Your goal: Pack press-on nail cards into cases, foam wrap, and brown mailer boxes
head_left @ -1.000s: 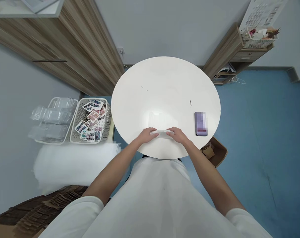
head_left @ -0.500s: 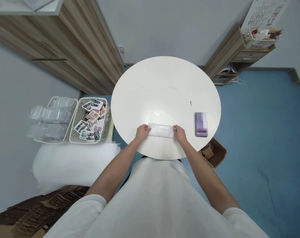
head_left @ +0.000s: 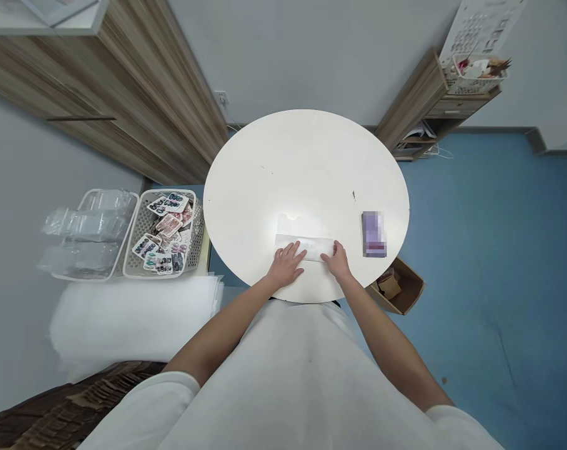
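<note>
A flat, folded white foam-like wrap (head_left: pixel 317 248) lies on the round white table (head_left: pixel 306 156), close to the near edge. Spread across its left part is my left hand (head_left: pixel 284 267), fingers apart and pressing down from above. At its right end, my right hand (head_left: pixel 338 262) holds the wrap, the thumb on the near side and the fingers bent over the end. Beyond the fold a thin loose flap (head_left: pixel 289 223) of the same white material rests on the tabletop. Whatever the wrap encloses, if anything, is hidden.
A pixelated purple pack (head_left: pixel 374 234) sits at the table's right. To the left are a basket of press-on nail cards (head_left: pixel 164 234), a basket of clear plastic packs (head_left: pixel 95 228) and stacked white sheets (head_left: pixel 137 315). An open cardboard box (head_left: pixel 398 287) stands below the right edge.
My left hand has let go of the wrap's left end and moved right to lie flat on top of it. My right hand stays at the right end. The view has shifted slightly.
</note>
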Motion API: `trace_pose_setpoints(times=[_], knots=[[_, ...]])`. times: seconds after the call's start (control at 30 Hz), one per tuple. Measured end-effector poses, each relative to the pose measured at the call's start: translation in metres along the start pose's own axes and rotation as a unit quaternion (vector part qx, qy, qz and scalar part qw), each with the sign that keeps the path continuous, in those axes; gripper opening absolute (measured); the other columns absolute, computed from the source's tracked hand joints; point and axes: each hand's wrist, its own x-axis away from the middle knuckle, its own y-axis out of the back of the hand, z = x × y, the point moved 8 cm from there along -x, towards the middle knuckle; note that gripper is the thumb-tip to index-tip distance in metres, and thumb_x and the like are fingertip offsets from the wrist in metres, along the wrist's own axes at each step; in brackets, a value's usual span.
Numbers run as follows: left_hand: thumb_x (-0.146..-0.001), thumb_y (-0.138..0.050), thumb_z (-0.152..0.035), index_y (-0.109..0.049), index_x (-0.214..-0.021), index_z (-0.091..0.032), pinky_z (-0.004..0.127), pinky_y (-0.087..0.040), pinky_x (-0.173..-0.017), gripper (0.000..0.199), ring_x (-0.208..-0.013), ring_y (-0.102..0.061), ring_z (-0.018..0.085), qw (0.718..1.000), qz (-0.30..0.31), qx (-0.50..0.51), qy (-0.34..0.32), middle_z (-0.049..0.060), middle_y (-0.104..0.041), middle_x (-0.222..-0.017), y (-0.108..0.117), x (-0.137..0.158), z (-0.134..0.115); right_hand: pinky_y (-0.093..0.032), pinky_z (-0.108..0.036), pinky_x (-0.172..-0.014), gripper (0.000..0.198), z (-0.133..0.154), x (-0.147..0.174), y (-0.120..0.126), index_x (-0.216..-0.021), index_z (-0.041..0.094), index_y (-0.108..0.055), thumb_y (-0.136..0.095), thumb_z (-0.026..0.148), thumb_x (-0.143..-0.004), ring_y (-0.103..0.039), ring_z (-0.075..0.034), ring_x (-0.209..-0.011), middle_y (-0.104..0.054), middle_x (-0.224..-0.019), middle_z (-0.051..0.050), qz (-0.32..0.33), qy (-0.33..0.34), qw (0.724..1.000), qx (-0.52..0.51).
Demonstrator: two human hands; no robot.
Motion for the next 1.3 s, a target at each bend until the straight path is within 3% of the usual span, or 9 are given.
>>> trace_pose_setpoints(times=[0.1, 0.23, 0.37, 0.5, 0.63, 0.77, 0.9, 1.07, 1.3], knots=[[-0.079, -0.047, -0.038, -0.033, -0.131, -0.028, 0.044, -0.025, -0.096, 0.054, -0.128, -0.023, 0.028, 1.000, 0.020, -0.016, -0.003, 0.008, -0.022, -0.144, -0.005, 0.000, 0.001, -0.043, -0.034, -0.087, 0.069, 0.006, -0.008, -0.003, -0.124, 0.019, -0.036, -0.061, 0.027, -0.061, -0.051, -0.021, -0.104, -0.050, -0.118, -0.009, 0.026, -0.020, 0.998, -0.059], [-0.079, -0.047, -0.040, -0.032, -0.131, -0.029, 0.044, -0.025, -0.095, 0.055, -0.128, -0.023, 0.028, 0.999, 0.029, -0.023, -0.009, 0.008, -0.022, -0.144, -0.005, -0.001, 0.002, -0.045, -0.031, -0.078, 0.044, 0.014, -0.012, -0.006, -0.102, 0.020, -0.053, -0.062, 0.027, -0.059, -0.056, -0.019, -0.092, -0.058, -0.104, -0.006, 0.049, -0.011, 0.995, -0.082], [-0.078, -0.048, -0.041, -0.033, -0.130, -0.028, 0.045, -0.025, -0.095, 0.055, -0.127, -0.024, 0.029, 0.999, 0.031, -0.013, -0.010, 0.008, -0.022, -0.143, -0.004, -0.002, 0.001, -0.044, -0.030, -0.078, 0.048, 0.016, -0.009, -0.002, -0.102, 0.023, -0.051, -0.064, 0.030, -0.056, -0.054, -0.018, -0.095, -0.055, -0.108, -0.003, 0.015, 0.032, 0.997, -0.065], [-0.076, -0.051, -0.038, -0.034, -0.129, -0.029, 0.045, -0.025, -0.095, 0.056, -0.126, -0.026, 0.029, 0.999, 0.025, 0.015, -0.012, 0.008, -0.024, -0.143, -0.004, 0.003, -0.001, -0.047, -0.031, -0.074, 0.059, -0.006, 0.003, 0.001, -0.114, 0.021, -0.042, -0.062, 0.035, -0.060, -0.058, -0.019, -0.089, -0.057, -0.105, -0.006, -0.005, -0.009, 0.998, -0.063], [-0.074, -0.054, -0.036, -0.035, -0.128, -0.030, 0.045, -0.025, -0.095, 0.058, -0.126, -0.027, 0.029, 0.998, 0.026, 0.043, -0.031, 0.008, -0.024, -0.142, -0.009, 0.012, -0.011, -0.050, -0.030, -0.062, 0.044, -0.023, 0.016, 0.000, -0.108, 0.018, -0.046, -0.054, 0.035, -0.068, -0.060, -0.020, -0.082, -0.061, -0.099, -0.009, 0.005, -0.025, 0.995, -0.097], [-0.073, -0.056, -0.035, -0.036, -0.128, -0.030, 0.045, -0.025, -0.096, 0.059, -0.125, -0.027, 0.029, 0.997, 0.022, 0.055, -0.039, 0.008, -0.025, -0.142, -0.011, 0.017, -0.017, -0.050, -0.028, -0.058, 0.030, -0.015, 0.025, -0.005, -0.095, 0.016, -0.052, -0.049, 0.036, -0.072, -0.060, -0.017, -0.074, -0.063, -0.088, -0.007, 0.017, 0.007, 0.995, -0.096], [-0.074, -0.055, -0.036, -0.037, -0.127, -0.029, 0.045, -0.025, -0.096, 0.056, -0.124, -0.029, 0.029, 0.997, 0.022, 0.057, -0.041, 0.008, -0.028, -0.140, -0.010, 0.016, -0.017, -0.048, -0.028, -0.066, 0.029, 0.009, 0.030, -0.017, -0.090, 0.017, -0.057, -0.048, 0.038, -0.073, -0.058, -0.015, -0.070, -0.063, -0.080, -0.004, 0.061, 0.059, 0.995, -0.060], [-0.077, -0.049, -0.037, -0.020, -0.136, -0.021, 0.045, -0.021, -0.098, 0.068, -0.128, -0.023, 0.028, 0.998, -0.004, 0.053, -0.034, 0.013, -0.022, -0.143, -0.005, 0.019, -0.021, -0.046, -0.028, -0.075, 0.030, 0.022, 0.032, -0.022, -0.097, 0.018, -0.059, -0.043, 0.030, -0.076, -0.058, -0.013, -0.075, -0.063, -0.081, -0.002, 0.088, 0.097, 0.991, 0.038], [-0.075, -0.053, -0.033, -0.036, -0.128, -0.026, 0.047, -0.020, -0.098, 0.055, -0.128, -0.023, 0.029, 0.999, 0.016, 0.027, -0.036, 0.010, -0.029, -0.140, -0.011, 0.022, -0.031, -0.046, -0.030, -0.074, 0.039, 0.025, 0.035, -0.017, -0.115, 0.020, -0.050, -0.045, 0.022, -0.077, -0.055, -0.013, -0.072, -0.056, -0.094, -0.004, 0.066, 0.191, 0.966, 0.162]])
